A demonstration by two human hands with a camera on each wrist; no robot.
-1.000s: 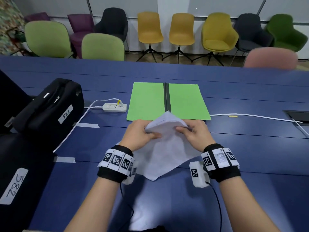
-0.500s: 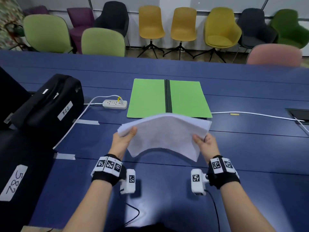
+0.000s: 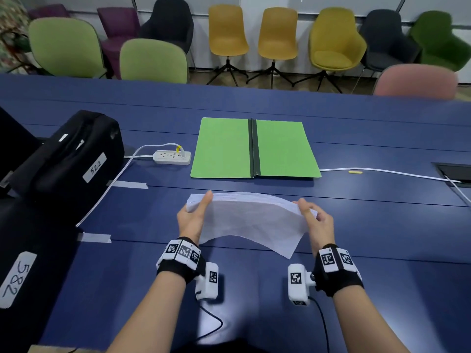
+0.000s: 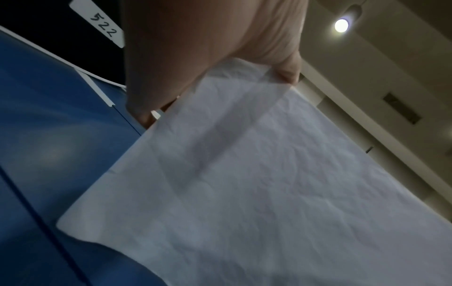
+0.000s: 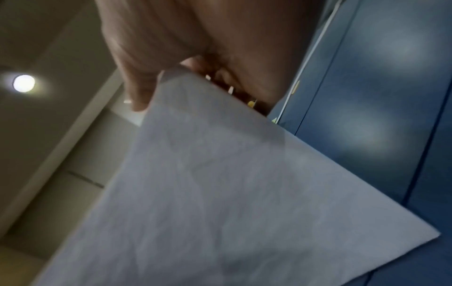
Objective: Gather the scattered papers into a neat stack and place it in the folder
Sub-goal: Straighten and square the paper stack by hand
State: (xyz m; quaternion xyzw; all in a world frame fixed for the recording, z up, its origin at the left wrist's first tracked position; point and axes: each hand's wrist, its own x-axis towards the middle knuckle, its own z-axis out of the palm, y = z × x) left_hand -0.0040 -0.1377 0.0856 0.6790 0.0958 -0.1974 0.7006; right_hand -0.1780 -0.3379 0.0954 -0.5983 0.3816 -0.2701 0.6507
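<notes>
A stack of white papers (image 3: pixel 251 220) hangs above the blue table (image 3: pixel 382 225), tilted up toward me and bowed in the middle. My left hand (image 3: pixel 193 215) pinches its left edge, thumb on top. My right hand (image 3: pixel 314 217) pinches its right edge. In the left wrist view the papers (image 4: pixel 269 183) fill the lower right under my left hand (image 4: pixel 208 48). The right wrist view shows the papers (image 5: pixel 220 193) below my right hand (image 5: pixel 195 38). An open green folder (image 3: pixel 254 149) with a dark spine lies flat just beyond the stack.
A white power strip (image 3: pixel 172 157) with its cable lies left of the folder. Black cases labelled 522 (image 3: pixel 74 159) and 582 (image 3: pixel 23 263) stand on the left. A white cable (image 3: pixel 387 171) runs right to a table hatch (image 3: pixel 453 171). Chairs (image 3: pixel 226 34) line the far side.
The hands moved apart from the stack's near corner to its two side edges. The papers turned square to the folder, lifted off the table and now sit more evenly aligned.
</notes>
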